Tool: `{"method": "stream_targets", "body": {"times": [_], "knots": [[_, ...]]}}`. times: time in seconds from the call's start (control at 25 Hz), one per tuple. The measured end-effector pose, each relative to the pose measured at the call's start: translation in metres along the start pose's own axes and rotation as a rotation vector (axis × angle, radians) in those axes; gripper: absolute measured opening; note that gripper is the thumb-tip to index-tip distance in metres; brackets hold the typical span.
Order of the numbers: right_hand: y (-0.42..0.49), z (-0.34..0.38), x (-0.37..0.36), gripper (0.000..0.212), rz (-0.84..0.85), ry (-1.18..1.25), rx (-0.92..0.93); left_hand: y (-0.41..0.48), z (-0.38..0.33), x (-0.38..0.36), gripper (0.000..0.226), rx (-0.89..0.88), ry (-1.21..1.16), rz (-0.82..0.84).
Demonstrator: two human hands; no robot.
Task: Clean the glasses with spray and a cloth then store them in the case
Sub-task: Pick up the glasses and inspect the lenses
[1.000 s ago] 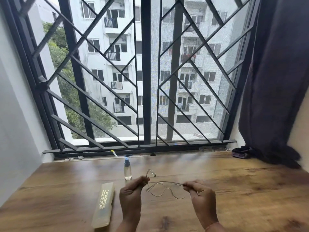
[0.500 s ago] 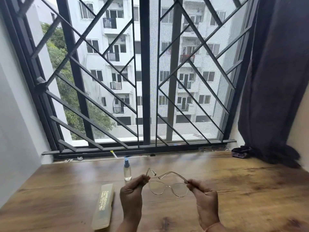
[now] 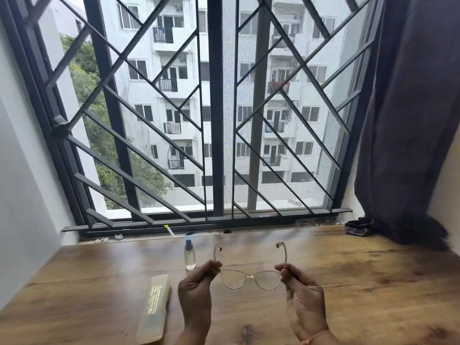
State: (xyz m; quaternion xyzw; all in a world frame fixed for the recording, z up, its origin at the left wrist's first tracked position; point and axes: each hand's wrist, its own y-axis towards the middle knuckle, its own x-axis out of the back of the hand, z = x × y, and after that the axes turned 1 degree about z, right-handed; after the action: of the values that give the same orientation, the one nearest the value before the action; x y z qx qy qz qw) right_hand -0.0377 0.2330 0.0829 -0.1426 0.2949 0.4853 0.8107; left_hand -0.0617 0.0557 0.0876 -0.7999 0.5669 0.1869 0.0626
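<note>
Left hand point(image 3: 196, 285) and right hand point(image 3: 302, 292) each pinch a hinge of the glasses point(image 3: 251, 277), held above the table point(image 3: 348, 282). Spray point(image 3: 189, 256) is at 12 o'clock from the left hand, case point(image 3: 154, 311) at 8. Probably best to keep fingers off the lenses and free one hand for spraying.

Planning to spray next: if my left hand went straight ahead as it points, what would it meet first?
Probably the spray bottle, standing just beyond the left hand, which grips the glasses; depth is hard to judge.
</note>
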Motion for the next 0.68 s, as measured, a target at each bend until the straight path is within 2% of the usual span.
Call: {"method": "stream_targets", "body": {"times": [0.08,0.12,0.2,0.24,0.32,0.4,0.44,0.52,0.68], "knots": [[0.000,0.002,-0.003,0.020,-0.014,-0.114,0.073,0.003,0.005,0.006,0.038,-0.008,0.248,-0.001],[0.001,0.002,-0.002,0.029,-0.036,-0.258,0.147,0.002,0.005,0.009,0.030,-0.011,0.416,0.014],[0.003,0.006,-0.004,0.042,-0.042,-0.628,0.384,-0.005,0.000,0.009,0.021,-0.024,0.775,0.063],[0.003,0.010,-0.006,0.039,-0.041,-0.802,0.538,-0.010,-0.003,0.008,0.018,-0.130,0.906,0.078],[0.004,0.015,-0.010,0.018,0.001,-1.021,0.814,-0.019,-0.012,-0.002,0.011,-0.524,0.951,0.132],[0.004,0.016,-0.017,0.009,0.042,-1.121,0.937,-0.028,-0.023,-0.019,0.012,-0.907,0.922,0.262],[0.004,0.015,-0.019,0.010,0.048,-1.149,0.956,-0.028,-0.027,-0.028,0.016,-1.029,0.941,0.322],[0.003,0.012,-0.021,0.020,0.063,-1.195,0.985,-0.027,-0.038,-0.044,0.021,-1.173,1.035,0.385],[0.002,0.012,-0.025,0.014,0.080,-1.218,1.027,-0.017,-0.042,-0.058,0.021,-1.273,1.107,0.403]]}}
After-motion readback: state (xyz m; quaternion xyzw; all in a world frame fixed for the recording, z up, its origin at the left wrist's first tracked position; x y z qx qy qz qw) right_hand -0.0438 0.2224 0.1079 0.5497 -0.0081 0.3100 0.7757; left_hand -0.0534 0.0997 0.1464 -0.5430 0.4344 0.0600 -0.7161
